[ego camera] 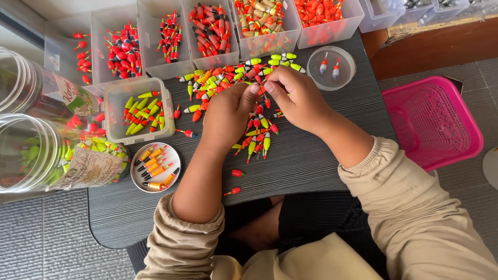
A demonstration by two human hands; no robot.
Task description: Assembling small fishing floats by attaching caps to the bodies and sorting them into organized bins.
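A pile of small fishing floats (228, 78), yellow, orange and red, lies on the dark tabletop (290, 166). My left hand (228, 114) and my right hand (295, 96) meet over the pile, fingertips pinched together on one small float that the fingers mostly hide. More floats (258, 136) lie scattered under and just in front of both hands. Two red floats (236, 181) lie apart nearer to me.
Clear plastic bins (210, 31) of sorted floats line the far edge. A square tub (139, 110) of yellow floats, a round lid (154, 167) of orange ones and a clear round lid (330, 67) sit on the table. Big clear jars (31, 150) stand left, a pink basket (433, 122) right.
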